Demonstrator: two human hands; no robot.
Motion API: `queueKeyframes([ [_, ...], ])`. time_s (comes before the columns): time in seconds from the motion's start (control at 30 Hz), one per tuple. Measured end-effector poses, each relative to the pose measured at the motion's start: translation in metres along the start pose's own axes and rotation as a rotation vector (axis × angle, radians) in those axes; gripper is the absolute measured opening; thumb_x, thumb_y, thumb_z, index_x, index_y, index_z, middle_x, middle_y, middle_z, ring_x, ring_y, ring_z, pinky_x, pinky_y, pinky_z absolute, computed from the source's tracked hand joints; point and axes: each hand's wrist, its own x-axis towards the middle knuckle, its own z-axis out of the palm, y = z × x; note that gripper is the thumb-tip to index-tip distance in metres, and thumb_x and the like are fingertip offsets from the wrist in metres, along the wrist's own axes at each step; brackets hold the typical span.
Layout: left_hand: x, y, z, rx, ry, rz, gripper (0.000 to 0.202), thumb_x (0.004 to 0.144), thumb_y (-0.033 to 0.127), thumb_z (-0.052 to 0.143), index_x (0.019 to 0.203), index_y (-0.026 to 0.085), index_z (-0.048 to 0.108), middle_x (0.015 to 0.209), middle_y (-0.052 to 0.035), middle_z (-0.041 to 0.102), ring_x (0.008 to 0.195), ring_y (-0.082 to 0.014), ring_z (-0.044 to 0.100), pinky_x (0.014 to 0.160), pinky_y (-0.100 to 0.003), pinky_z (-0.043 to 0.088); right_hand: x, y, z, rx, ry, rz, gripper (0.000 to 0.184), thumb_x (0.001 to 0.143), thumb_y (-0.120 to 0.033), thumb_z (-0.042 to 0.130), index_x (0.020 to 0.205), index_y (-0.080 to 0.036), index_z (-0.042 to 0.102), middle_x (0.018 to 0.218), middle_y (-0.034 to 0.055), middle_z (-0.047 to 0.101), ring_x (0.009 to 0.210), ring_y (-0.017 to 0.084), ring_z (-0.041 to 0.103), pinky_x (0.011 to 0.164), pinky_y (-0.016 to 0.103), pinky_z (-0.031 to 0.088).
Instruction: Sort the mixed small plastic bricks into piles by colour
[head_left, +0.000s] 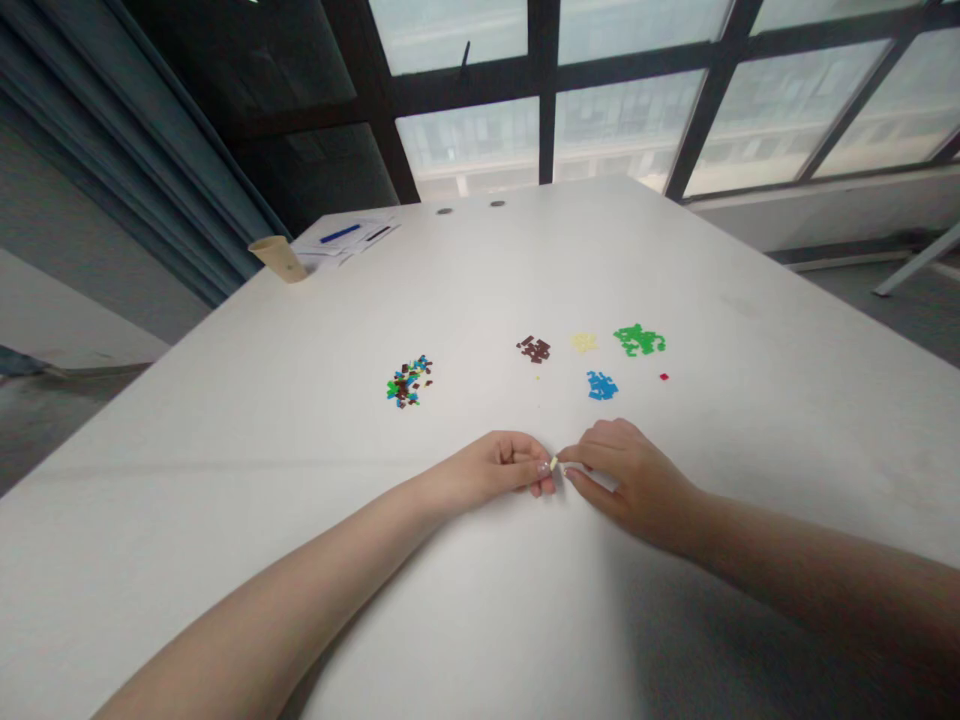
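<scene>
Currently, on the blue pile's (601, 386) near side, the left hand (504, 466) is pinching a pale piece (554, 464), seemingly baring its end toward the right hand (639, 480), whose thumb and forefinger are standing slightly apart; whether gripping, can't tell. Mixed heap (409, 383) is lying left of that pile; pinching fingers are part-covering the piece.

No text, label, brand or number can be read. Toward ten o'clock, the paper cup (279, 260) on the surface (480, 270) bears a small darker mark on its side, too small to make out. Just beside it, toward its two o'clock, lie paper sheets (328, 251); any print on them is too faint and blurred to read.
</scene>
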Motion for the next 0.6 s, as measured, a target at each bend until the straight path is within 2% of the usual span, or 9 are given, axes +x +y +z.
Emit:
queueKeyframes([
  [0.13, 0.000, 0.000, 0.001, 0.016, -0.048, -0.015, 0.020, 0.077, 0.033, 0.058, 0.077, 0.013, 0.059, 0.072, -0.0007, 0.061, 0.063, -0.0063, 0.051, 0.065, -0.019, 0.039, 0.000, 0.000, -0.001, 0.051, 0.091, -0.045, 0.014, 0.083, -0.022, 0.049, 0.090, -0.018, 0.059, 0.076, 0.0030, 0.059, 0.074, 0.015, 0.049, 0.071, 0.029, 0.033],
  [0.3, 0.000, -0.001, 0.002, 0.036, -0.069, -0.026, 0.018, 0.076, 0.031, 0.060, 0.077, 0.013, 0.058, 0.072, -0.0008, 0.061, 0.063, -0.0066, 0.051, 0.064, -0.020, 0.039, -0.001, 0.000, 0.001, 0.065, 0.057, -0.127, 0.012, 0.084, -0.021, 0.047, 0.087, -0.019, 0.059, 0.070, 0.0013, 0.058, 0.070, 0.013, 0.048, 0.068, 0.029, 0.033],
  [0.43, 0.000, 0.000, 0.004, 0.074, -0.040, -0.008, 0.020, 0.079, 0.032, 0.054, 0.078, 0.013, 0.058, 0.073, -0.0014, 0.061, 0.064, -0.0065, 0.051, 0.064, -0.020, 0.039, 0.001, 0.001, 0.001, 0.041, 0.070, -0.123, 0.014, 0.085, -0.022, 0.047, 0.081, -0.018, 0.061, 0.069, 0.0017, 0.060, 0.070, 0.013, 0.049, 0.069, 0.029, 0.033],
  [0.53, 0.000, 0.000, 0.004, 0.124, -0.022, 0.014, 0.024, 0.083, 0.034, 0.048, 0.078, 0.013, 0.058, 0.074, -0.0023, 0.061, 0.063, -0.0062, 0.050, 0.064, -0.019, 0.039, 0.008, 0.013, -0.008, -0.050, 0.148, -0.033, 0.015, 0.084, -0.022, 0.048, 0.079, -0.018, 0.063, 0.071, 0.0026, 0.062, 0.072, 0.014, 0.051, 0.071, 0.029, 0.034],
  [0.6, 0.000, 0.001, 0.005, 0.144, -0.033, 0.021, 0.025, 0.084, 0.034, 0.048, 0.078, 0.012, 0.058, 0.075, -0.0027, 0.061, 0.063, -0.0066, 0.050, 0.064, -0.020, 0.039, 0.017, 0.028, -0.020, -0.145, 0.209, 0.111, 0.016, 0.082, -0.023, 0.050, 0.079, -0.018, 0.064, 0.072, 0.0034, 0.062, 0.071, 0.015, 0.052, 0.069, 0.028, 0.035],
])
